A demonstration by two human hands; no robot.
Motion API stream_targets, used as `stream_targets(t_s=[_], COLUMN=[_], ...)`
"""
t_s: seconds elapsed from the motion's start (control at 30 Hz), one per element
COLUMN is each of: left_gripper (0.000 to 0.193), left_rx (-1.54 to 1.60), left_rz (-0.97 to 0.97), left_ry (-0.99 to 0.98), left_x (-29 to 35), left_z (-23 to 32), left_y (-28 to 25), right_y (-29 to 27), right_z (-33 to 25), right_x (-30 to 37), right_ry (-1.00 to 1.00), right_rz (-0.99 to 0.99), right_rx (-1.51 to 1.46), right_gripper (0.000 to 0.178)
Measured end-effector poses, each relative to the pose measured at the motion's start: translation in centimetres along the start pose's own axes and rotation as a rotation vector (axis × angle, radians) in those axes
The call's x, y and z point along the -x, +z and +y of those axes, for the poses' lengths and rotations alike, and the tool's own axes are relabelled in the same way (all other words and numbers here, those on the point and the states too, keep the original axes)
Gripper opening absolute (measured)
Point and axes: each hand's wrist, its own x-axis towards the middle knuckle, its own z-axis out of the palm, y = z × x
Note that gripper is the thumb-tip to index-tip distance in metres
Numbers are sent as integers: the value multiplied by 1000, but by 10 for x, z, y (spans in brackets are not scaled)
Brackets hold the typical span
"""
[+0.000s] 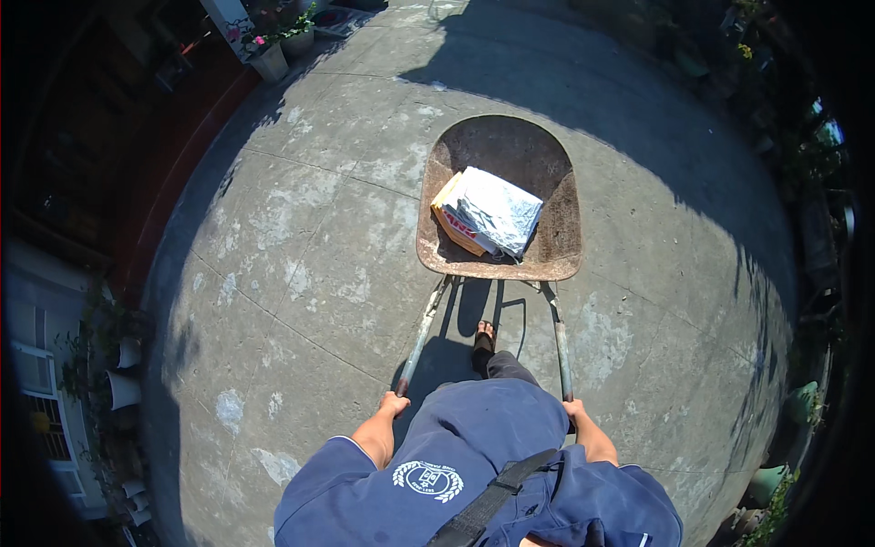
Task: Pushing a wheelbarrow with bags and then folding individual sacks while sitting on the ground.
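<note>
Sunlit grey concrete fills mid-frame — left hand and right hand grip a rusty-brown metal wheelbarrow by pale tubular handles, long axis running up-frame, neither nearer.

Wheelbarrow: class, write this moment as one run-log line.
left hand: grips left handle | right hand: grips right handle | wheelbarrow: holds silver packet, yellow box | ground: part sunlit, part shaded

Wheelbarrow tray: rough, rusty metal. Silvery package: glossy, creased. Ground: rough concrete. Shirt: matt cloth.
</note>
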Motion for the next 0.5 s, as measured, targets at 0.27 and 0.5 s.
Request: stream_targets(t_s=[0.27,0.5], left_gripper=[42,43], left_rx=[67,-27], left_rz=[53,32], left_ry=[-33,-63], left_x=[-45,-143], left_z=[206,351], left_y=[-83,-137], right_y=[-73,-107], right_z=[-204,-357], right_x=[-84,-164], right_ry=[106,9], right_rz=[-132,-82], right_rx=[-143,-94], right_gripper=[21,24])
